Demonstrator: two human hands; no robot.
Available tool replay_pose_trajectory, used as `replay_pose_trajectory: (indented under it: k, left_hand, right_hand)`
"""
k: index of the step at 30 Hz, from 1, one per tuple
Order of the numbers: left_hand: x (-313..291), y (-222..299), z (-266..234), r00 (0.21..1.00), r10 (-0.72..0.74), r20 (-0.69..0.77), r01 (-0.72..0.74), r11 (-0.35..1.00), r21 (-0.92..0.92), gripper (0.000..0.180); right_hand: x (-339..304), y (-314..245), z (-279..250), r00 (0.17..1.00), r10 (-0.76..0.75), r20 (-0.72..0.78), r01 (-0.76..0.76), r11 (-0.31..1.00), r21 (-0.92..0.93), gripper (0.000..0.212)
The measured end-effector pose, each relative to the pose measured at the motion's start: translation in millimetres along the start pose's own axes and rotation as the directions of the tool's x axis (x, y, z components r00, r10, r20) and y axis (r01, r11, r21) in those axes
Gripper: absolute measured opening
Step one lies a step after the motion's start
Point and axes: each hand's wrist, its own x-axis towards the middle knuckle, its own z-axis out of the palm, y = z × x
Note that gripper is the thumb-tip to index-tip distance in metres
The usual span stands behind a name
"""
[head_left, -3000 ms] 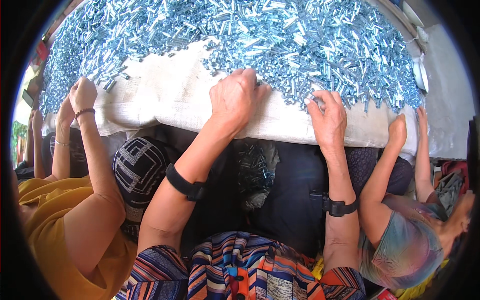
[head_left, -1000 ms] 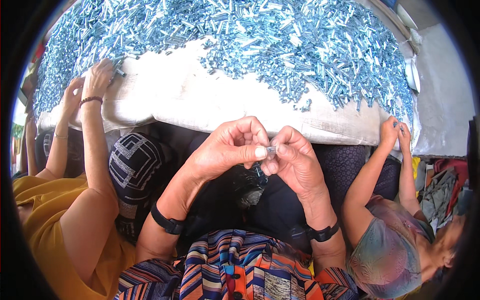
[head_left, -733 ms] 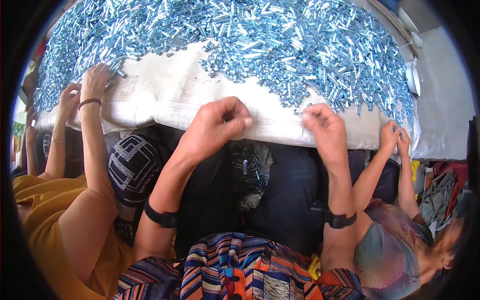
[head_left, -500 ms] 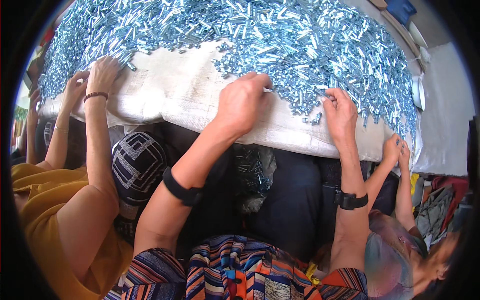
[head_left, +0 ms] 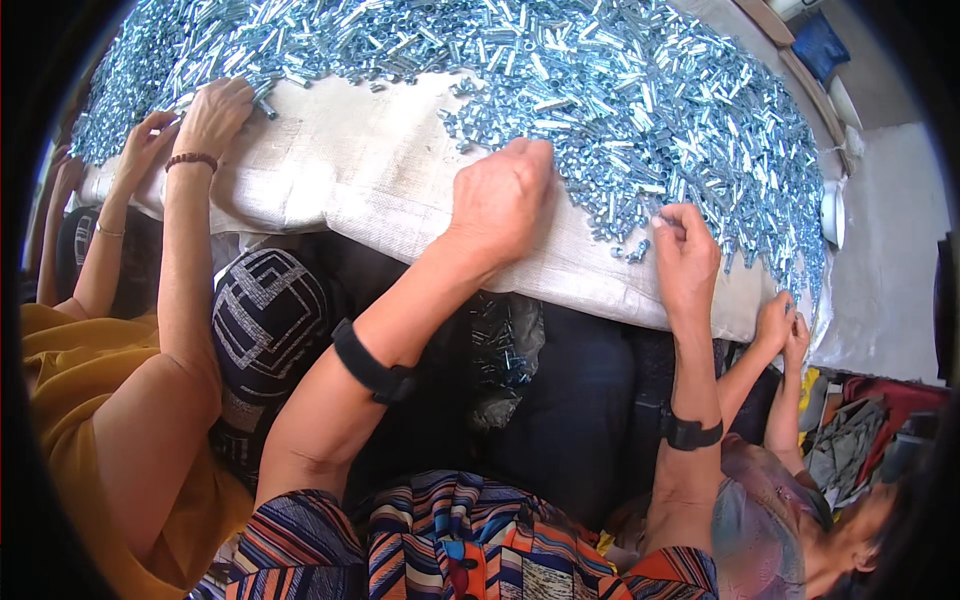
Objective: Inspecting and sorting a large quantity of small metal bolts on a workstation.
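A large heap of small shiny blue-silver metal tubes [head_left: 560,70] covers the table, spread over a whitish woven cloth [head_left: 350,160]. My left hand [head_left: 503,197] is closed at the heap's near edge, its back toward me; its fingertips and anything in them are hidden. To its right, my right hand [head_left: 685,250] is curled with thumb and forefinger close together, just above the near rim of the heap. Whatever it pinches is too small to make out. A few loose tubes [head_left: 632,250] lie on the cloth just left of my right hand.
Between my knees a dark plastic bag [head_left: 505,345] holds similar tubes. A co-worker's hand [head_left: 217,115] reaches the heap at left, beside further hands. Another co-worker's hands [head_left: 782,325] are close on my right. A white bowl [head_left: 833,215] stands beyond the right edge.
My left hand has shifted slightly right, its fingers turned more out of sight. My right hand has moved slightly down. The whole view has tilted a little.
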Motion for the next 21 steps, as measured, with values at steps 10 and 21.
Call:
replay_pose_trajectory:
  k: [10, 21]
  left_hand:
    - [-35, 32, -42, 0.848, -0.092, 0.522, 0.52, 0.339, -0.784, 0.014]
    - [-52, 41, -45, 0.827, -0.005, 0.562, 0.554, 0.166, -0.815, 0.012]
  right_hand:
    - [-57, -32, -12, 0.958, 0.054, 0.283, -0.268, 0.526, 0.807, 0.011]
    - [-75, -47, -10, 0.946, -0.049, 0.321, -0.293, 0.294, 0.91, 0.007]
